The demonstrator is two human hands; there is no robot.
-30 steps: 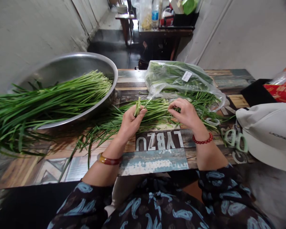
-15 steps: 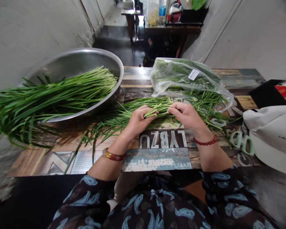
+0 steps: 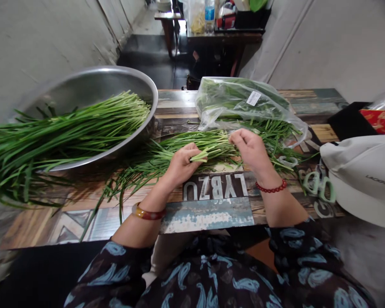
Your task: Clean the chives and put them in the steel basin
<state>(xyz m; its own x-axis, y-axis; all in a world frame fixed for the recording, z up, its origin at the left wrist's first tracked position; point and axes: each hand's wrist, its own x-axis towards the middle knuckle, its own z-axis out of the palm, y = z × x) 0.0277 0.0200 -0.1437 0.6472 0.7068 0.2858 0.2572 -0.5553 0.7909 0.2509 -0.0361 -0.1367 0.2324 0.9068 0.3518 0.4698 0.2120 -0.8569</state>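
My left hand [image 3: 184, 161] is closed round a small bunch of green stalks, whose pale cut ends [image 3: 205, 154] stick out to the right past the fingers. My right hand [image 3: 248, 145] is closed in a pinch at the right end of a loose pile of green stalks [image 3: 167, 149] on the table; what its fingertips hold, if anything, is too small to tell. The pile lies behind and under my left hand. Behind my right hand, a clear plastic bag [image 3: 240, 96] with a white label holds more greens, some spilling out at its open end.
A large steel basin [image 3: 105, 79] at the left holds long greens [image 3: 83, 130] hanging over its rim. Green-handled scissors [image 3: 319, 186], a white cap [image 3: 365, 175] and a black box [image 3: 349, 119] are at the right. A second table [image 3: 224, 38] with a bottle stands behind.
My right hand has moved up and away from the stalk ends in my left hand, widening the gap. My left hand still grips its bunch. The whole view has shifted slightly.
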